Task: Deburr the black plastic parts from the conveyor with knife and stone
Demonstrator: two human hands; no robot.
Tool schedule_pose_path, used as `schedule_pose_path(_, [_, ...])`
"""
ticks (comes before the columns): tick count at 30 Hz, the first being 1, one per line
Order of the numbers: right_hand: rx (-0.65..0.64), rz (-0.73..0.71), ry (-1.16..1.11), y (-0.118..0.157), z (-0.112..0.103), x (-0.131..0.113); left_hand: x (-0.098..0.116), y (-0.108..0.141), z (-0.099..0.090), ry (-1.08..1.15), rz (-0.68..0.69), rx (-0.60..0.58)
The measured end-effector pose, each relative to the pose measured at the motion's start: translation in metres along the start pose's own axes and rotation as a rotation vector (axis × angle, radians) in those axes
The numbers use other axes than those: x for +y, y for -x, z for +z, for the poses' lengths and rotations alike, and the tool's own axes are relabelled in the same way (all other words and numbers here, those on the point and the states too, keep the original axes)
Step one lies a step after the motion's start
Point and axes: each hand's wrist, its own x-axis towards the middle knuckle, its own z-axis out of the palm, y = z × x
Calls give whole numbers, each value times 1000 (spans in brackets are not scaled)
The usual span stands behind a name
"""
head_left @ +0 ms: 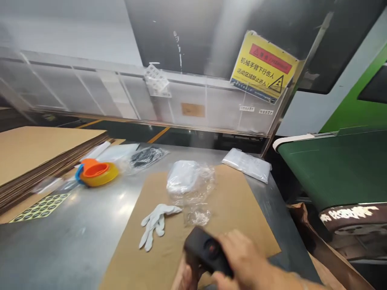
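Above the lower edge of the cardboard sheet (169, 262), a black handheld device (201, 245) with a round recess and a small reddish mark is between my hands. From below, my left hand (185, 276) closes around its lower left side. My right hand (244, 257), blurred, grips the device from the right with its fingers wrapped over it. The exact kind of device is unclear. Nearby on the cardboard lie a white glove (155, 223) and a white item in a clear plastic bag (183, 177).
Stacked cardboard (45, 149), orange and yellow tape rolls (101, 173) and a sticker sheet (42, 207) lie on the left. A white plastic packet (248, 164) rests at the back right of the metal table (81, 241). A green conveyor belt (335, 165) stands to the right.
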Motion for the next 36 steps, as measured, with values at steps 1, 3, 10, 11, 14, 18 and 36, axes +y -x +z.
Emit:
schedule_pose_path(1, [7, -76, -74, 0, 23, -14, 4, 1, 3, 93, -12, 65])
schedule_pose_path(3, [-31, -83, -288, 1, 54, -22, 14, 7, 5, 147, -19, 201])
schedule_pose_path(10, [-105, 462, 59, 27, 82, 56, 29, 27, -33, -108, 265, 73])
schedule_pose_path(11, [-132, 453, 49, 31, 83, 63, 28, 28, -41, -163, 280, -12])
schedule_pose_path(14, [-179, 382, -54, 33, 72, 55, 26, 30, -59, -360, 306, -224])
schedule_pose_path(18, [-104, 44, -414, 12, 32, -11, 33, 29, -65, -692, 463, -348])
schedule_pose_path(36, [172, -1, -653, 7, 62, -76, 39, 53, -51, -236, 114, -210])
